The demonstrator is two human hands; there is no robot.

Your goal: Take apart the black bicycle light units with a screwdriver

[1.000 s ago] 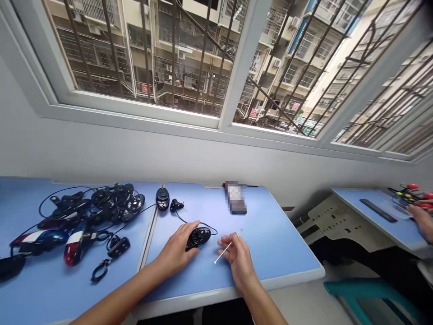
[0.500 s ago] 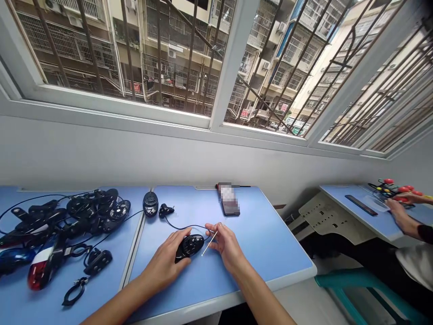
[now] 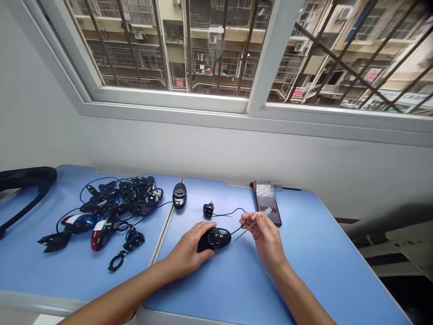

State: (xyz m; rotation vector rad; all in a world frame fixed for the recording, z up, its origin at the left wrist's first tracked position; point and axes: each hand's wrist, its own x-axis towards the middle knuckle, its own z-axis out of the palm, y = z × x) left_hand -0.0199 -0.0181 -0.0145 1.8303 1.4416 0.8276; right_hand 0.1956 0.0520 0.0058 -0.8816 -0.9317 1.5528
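My left hand (image 3: pixel 188 251) is wrapped round the rear end of a glossy black oval bicycle horn unit (image 3: pixel 218 238), which rests on the blue table. A thin cable runs from the unit's right end, by my right fingers, back to a small black switch (image 3: pixel 208 210) on the table. Between the fingers of my right hand (image 3: pixel 267 237) is a slim screwdriver (image 3: pixel 267 211) with a clear handle. Its shaft slants down to the left, and the tip stays a little apart from the horn unit.
Another black oval unit (image 3: pixel 179 196) stands near the table joint. Left of it lies a pile of black horns and cables (image 3: pixel 130 196), with red-white-blue lights (image 3: pixel 99 234) and a ring clamp (image 3: pixel 117 261). A phone (image 3: pixel 274 212) lies behind my right hand, below the wall and barred window.
The view has swung left, so the neighbouring person is out of frame. The screwdriver's clear handle now shows above my right fingers. My left hand keeps its hold on the horn unit.
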